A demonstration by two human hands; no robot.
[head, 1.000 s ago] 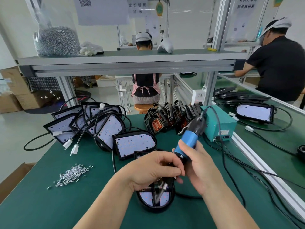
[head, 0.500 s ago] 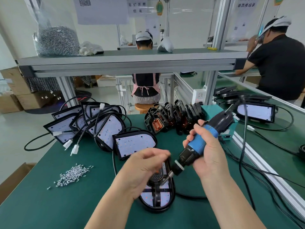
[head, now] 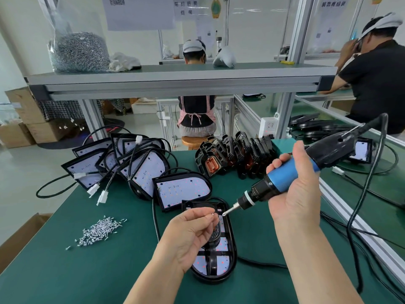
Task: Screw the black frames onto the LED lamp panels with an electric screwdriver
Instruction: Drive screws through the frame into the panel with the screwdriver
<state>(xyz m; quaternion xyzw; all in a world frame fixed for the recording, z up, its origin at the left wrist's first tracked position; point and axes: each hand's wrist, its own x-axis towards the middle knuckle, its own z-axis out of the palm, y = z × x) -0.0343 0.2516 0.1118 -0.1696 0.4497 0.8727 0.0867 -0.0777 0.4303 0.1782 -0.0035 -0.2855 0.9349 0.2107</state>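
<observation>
One screw (head: 212,214), left hand (head: 190,233); screwdriver (head: 285,174), right hand (head: 293,200); above panel (head: 232,255) edge.

Left hand (head: 188,235) hides lamp panel (head: 223,263) middle; pinched screw (head: 212,214) too tiny to resolve; notice (head: 140,12) cropped by the top edge.

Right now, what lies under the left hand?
The LED lamp panel with its black frame on top. The left hand, pinching a screw, hides the panel's left middle; that part cannot be seen.

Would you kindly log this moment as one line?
left hand: pinches screw | right hand: grips screwdriver | bit: near screw | lamp: below hands
</observation>
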